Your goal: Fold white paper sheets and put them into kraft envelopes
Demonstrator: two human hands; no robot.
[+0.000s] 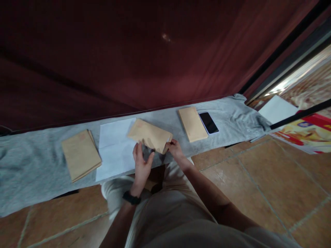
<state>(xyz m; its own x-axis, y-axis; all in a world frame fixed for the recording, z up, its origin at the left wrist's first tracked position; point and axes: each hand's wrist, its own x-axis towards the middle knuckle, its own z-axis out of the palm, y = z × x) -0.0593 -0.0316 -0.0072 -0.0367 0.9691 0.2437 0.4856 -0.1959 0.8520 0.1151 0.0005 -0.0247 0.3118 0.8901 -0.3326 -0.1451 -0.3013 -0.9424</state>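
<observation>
Light trousers (165, 206) on the person's lap are sitting closest to the lens, with both forearms reaching out over them. Left hand (141, 164), wearing a black watch (131, 198), is curling around the near edge of a brown envelope (150, 135), and the right hand (175, 148) is pinching its right corner, so both are gripping it just above the grey cloth-covered surface (31, 165). White paper sheets (113, 148) are lying under and left of it. One stack of brown envelopes (80, 154) is sitting further left, another stack (192, 123) to the right, touching a black phone (209, 122).
</observation>
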